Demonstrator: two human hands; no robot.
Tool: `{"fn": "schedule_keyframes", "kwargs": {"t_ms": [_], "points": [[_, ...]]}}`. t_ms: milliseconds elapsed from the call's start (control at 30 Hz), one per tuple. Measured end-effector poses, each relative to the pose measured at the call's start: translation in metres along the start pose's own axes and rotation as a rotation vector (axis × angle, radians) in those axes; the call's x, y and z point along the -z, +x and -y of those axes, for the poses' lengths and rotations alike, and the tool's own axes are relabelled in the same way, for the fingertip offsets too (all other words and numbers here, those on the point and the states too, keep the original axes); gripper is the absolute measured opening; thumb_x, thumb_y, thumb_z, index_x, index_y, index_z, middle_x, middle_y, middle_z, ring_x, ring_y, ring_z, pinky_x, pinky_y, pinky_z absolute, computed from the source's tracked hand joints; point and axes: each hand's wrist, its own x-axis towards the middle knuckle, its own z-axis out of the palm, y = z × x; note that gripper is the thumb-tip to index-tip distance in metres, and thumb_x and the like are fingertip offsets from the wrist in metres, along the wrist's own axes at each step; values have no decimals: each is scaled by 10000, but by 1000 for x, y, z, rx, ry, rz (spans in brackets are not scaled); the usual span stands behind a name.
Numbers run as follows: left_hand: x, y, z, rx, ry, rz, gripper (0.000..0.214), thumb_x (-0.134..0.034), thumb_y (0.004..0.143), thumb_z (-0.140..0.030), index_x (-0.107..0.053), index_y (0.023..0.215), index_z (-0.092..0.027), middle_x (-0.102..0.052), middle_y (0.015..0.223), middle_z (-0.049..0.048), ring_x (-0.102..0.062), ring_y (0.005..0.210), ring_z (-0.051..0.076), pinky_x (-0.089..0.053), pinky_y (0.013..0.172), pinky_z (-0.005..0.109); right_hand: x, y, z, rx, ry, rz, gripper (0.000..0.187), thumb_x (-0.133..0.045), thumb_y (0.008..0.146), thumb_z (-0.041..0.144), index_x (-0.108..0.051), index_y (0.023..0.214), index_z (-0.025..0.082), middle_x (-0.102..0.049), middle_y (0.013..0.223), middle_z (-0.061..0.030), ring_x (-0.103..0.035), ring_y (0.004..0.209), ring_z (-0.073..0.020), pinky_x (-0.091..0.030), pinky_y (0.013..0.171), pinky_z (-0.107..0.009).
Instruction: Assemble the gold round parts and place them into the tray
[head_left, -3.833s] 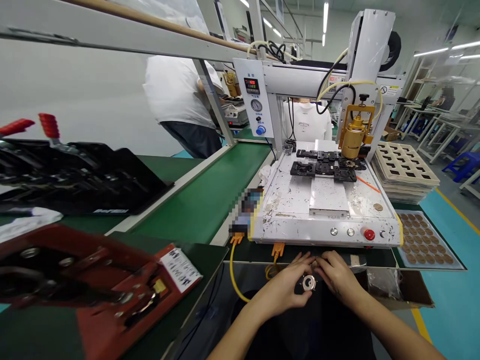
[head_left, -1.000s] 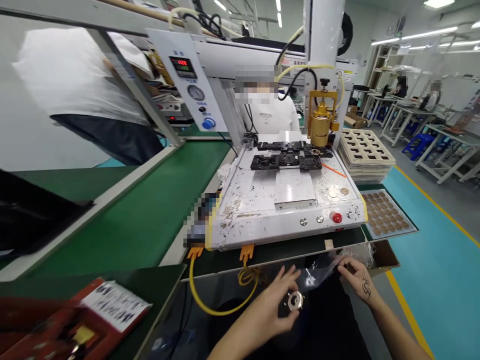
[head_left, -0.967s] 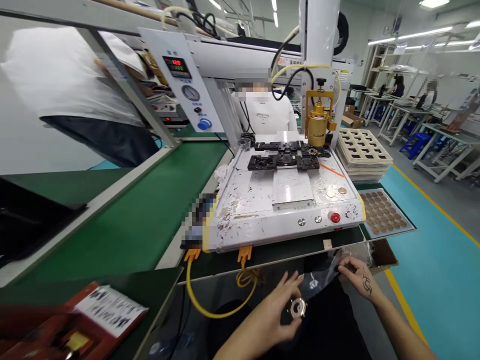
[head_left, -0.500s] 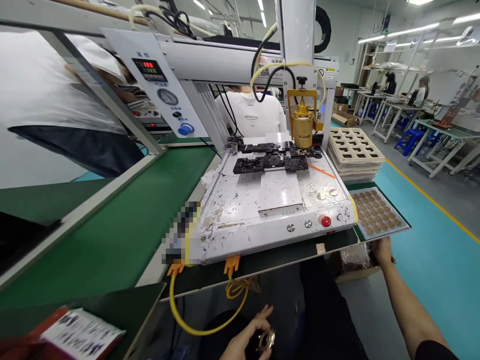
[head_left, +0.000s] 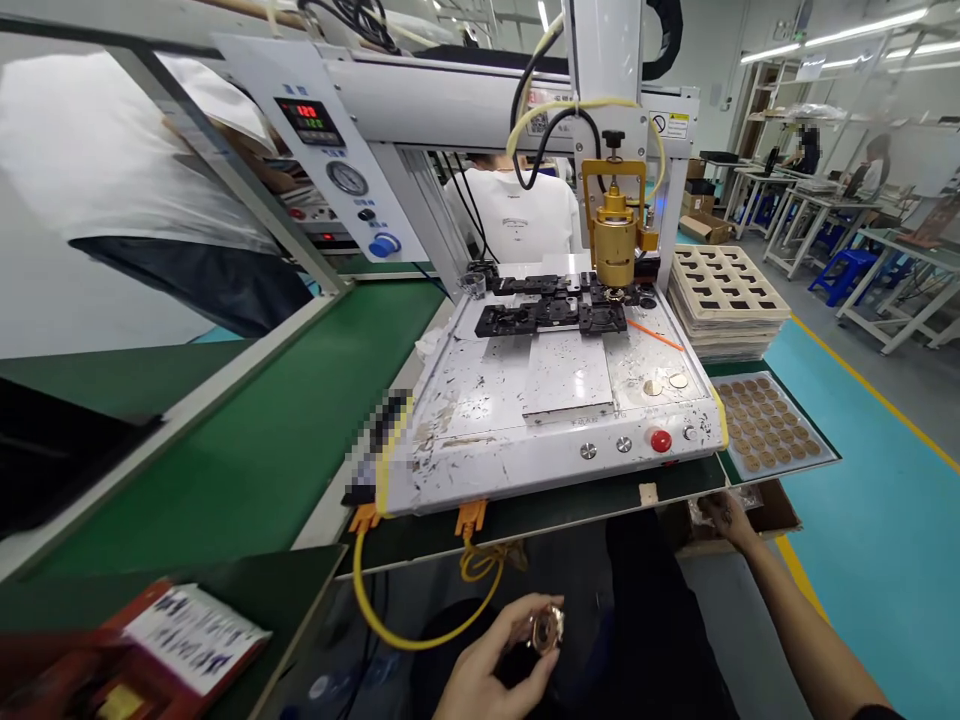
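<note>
Low in the view, my left hand [head_left: 491, 668] pinches a small round metal ring part [head_left: 546, 631] between thumb and fingers, held over my lap. My right hand [head_left: 721, 516] reaches out to the right, under the table edge, into a brown cardboard box [head_left: 776, 508] that holds crumpled clear plastic bags. Its fingers are mostly hidden in the box, so what they hold cannot be seen.
A white dispensing machine [head_left: 555, 400] with a gold nozzle head [head_left: 615, 235] and black fixtures [head_left: 551, 315] stands ahead. A tray of brown discs [head_left: 769, 435] and stacked empty trays [head_left: 724, 295] lie right. A green conveyor [head_left: 292, 420] runs left. Other people work behind.
My right hand pulled a clear plastic bag off the ring part and carried it right into the cardboard box. My left hand stayed low with the ring part.
</note>
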Motion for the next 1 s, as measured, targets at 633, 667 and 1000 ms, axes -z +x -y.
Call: {"fn": "schedule_keyframes", "kwargs": {"t_ms": [633,667,1000], "points": [[3,7,-93,316,-950,-158,674,-1005,708,-299,-662,1272,-163,-817,1210,179,-786,1140,342,-628,1014,418,-42,-99,222,-32,701,459,373,-883,831,530,-745,894,190,-733,721,-12,-624,520,-128,-534,528,-268],[6,5,-94,324,-972,-171,681,-1000,719,-333,-667,1286,-152,-814,1218,186,-783,1148,348,-627,1016,422,-44,-98,226,-35,699,487,376,-881,835,531,-730,879,190,-715,674,1,-629,507,-130,-533,533,-268],[11,-11,-101,265,-1099,-209,572,-899,839,-493,-758,1275,-150,-812,1239,175,-763,1185,372,-590,1091,508,-48,-99,237,-96,807,740,294,-785,964,455,-656,893,201,-670,701,17,-607,554,-109,-527,556,-240]]}}
